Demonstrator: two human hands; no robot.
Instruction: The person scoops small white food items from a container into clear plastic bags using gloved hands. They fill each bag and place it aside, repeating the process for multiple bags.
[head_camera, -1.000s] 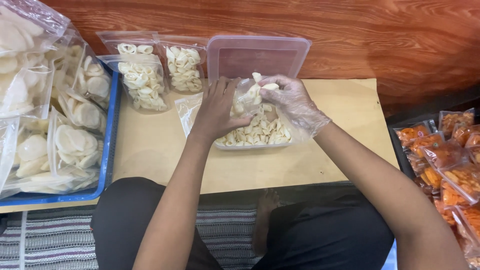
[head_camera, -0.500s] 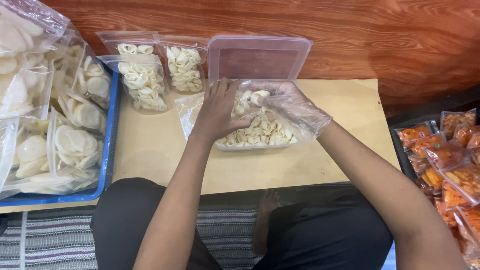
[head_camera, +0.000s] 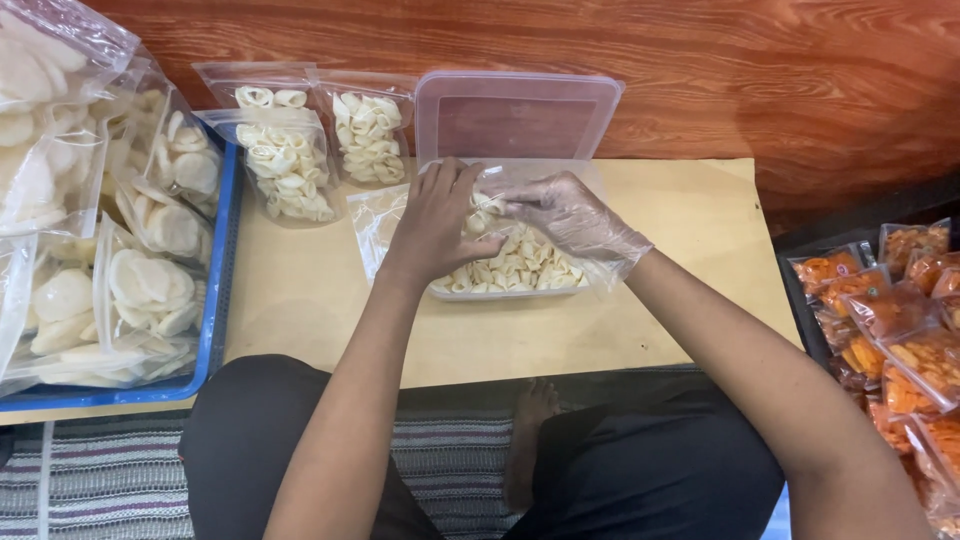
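The left hand, bare, curls over the tub of pale crackers, fingers pressed together on what looks like the mouth of a clear bag; the bag's body lies flat just left of that hand. The right hand, in a thin clear glove, meets it fingertip to fingertip and pinches a few crackers or the bag edge; I cannot tell which. The tub sits directly under both hands on the surface, its lid propped just beyond them. Filled bags stand beyond the left hand. With the bag mouth narrow and slack, crackers could miss it and drop back or onto the surface; a hard pinch would likely crack them.
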